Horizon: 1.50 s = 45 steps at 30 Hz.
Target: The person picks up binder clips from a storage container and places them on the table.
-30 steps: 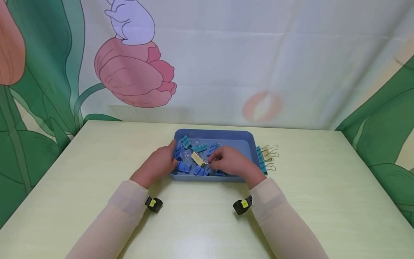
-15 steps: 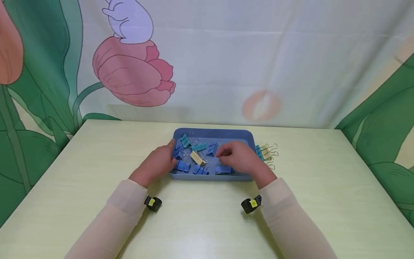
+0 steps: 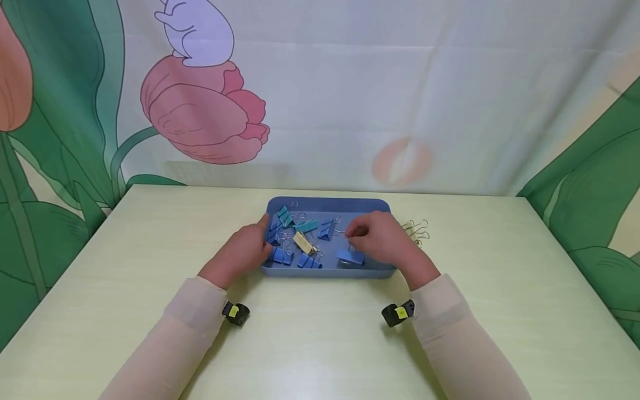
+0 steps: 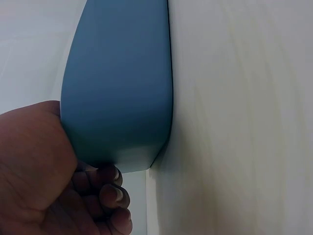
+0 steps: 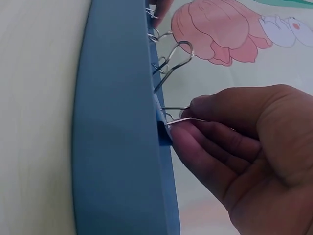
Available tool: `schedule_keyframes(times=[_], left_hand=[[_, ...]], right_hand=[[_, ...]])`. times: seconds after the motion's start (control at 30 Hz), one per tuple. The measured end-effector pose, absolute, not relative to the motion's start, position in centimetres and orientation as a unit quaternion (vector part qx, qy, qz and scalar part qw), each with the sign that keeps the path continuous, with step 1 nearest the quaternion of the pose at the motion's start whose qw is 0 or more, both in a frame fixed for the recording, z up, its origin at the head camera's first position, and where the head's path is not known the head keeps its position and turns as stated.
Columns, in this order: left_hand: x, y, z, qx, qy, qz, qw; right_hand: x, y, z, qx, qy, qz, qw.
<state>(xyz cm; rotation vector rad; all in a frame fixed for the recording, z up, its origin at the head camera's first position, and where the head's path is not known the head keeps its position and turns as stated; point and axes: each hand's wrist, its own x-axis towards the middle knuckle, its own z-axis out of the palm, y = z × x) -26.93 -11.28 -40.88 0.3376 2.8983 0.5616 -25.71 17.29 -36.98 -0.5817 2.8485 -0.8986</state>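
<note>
A blue tray [image 3: 320, 273] holds several binder clips. My left hand [image 3: 241, 250] grips its left end; in the left wrist view the fingers curl at the tray's corner [image 4: 117, 83]. With thumb and fingertips, my right hand [image 3: 382, 238] pinches the wire handles of a blue binder clip [image 3: 350, 256] in the tray's front right part. The right wrist view shows these handles between the fingers, with the clip's body [image 5: 164, 134] partly behind the tray wall. Left of it lie a cream clip [image 3: 304, 243], a teal clip [image 3: 305, 226] and another blue clip [image 3: 326, 229].
Cream binder clips [image 3: 413, 229] with wire handles stand just past the tray's right end, partly hidden by my right hand. The pale table [image 3: 310, 344] extends around the tray. A printed curtain [image 3: 320, 100] hangs behind the table's back edge.
My right hand has moved right from beside the cream clip, and now the blue clip under it is tilted and pinched by its handles. My left hand stays on the tray.
</note>
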Motion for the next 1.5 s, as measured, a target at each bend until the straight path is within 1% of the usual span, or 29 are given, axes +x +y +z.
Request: schedule_keyframes(times=[0.13, 0.33, 0.6, 1.2, 1.5], left_hand=[[-27.0, -11.3, -40.8, 0.117, 0.972, 0.186, 0.082], [-27.1, -11.3, -40.6, 0.115, 0.972, 0.188, 0.085], [-27.2, -11.4, -40.7, 0.112, 0.972, 0.186, 0.084], [-27.2, -11.5, -40.9, 0.123, 0.971, 0.187, 0.078], [-27.2, -11.3, -40.9, 0.115, 0.971, 0.188, 0.087]], right_hand=[[-25.6, 18.1, -36.8, -0.174, 0.930, -0.323, 0.040], [-25.4, 19.8, -36.6, -0.134, 0.915, -0.379, 0.041], [-24.9, 21.7, -35.5, -0.098, 0.890, -0.445, 0.035], [-24.0, 25.8, -34.7, -0.044, 0.885, -0.463, -0.028], [-23.5, 27.9, -35.1, -0.025, 0.896, -0.440, -0.063]])
